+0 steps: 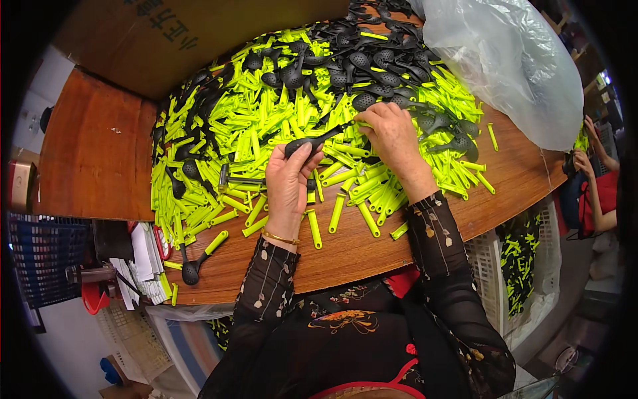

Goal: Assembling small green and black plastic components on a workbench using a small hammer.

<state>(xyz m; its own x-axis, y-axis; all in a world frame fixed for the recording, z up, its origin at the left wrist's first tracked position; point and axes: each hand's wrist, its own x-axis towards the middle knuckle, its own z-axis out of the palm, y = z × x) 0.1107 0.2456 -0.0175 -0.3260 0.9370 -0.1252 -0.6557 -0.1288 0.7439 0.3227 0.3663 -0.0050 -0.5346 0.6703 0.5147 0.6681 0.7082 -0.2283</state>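
My left hand [290,179] is closed around the head end of a black plastic spoon [312,142], its thumb pressed on top. The spoon's thin stem points up and to the right. At the stem's tip, the fingers of my right hand [392,136] are pinched together; lime green shows there, but what they grip is hidden. Beneath both hands spreads a big heap of lime-green handles [252,126]. Black slotted spoons [362,63] lie over its far side. A hammer [229,178] with a black handle rests beside my left wrist.
A cardboard box [126,40] stands behind the heap, and a clear plastic bag [502,66] at the far right. One spoon with a green handle [191,269] lies near the table's front left edge. A white crate [488,266] stands lower right; another person's hands [585,163] show farther right.
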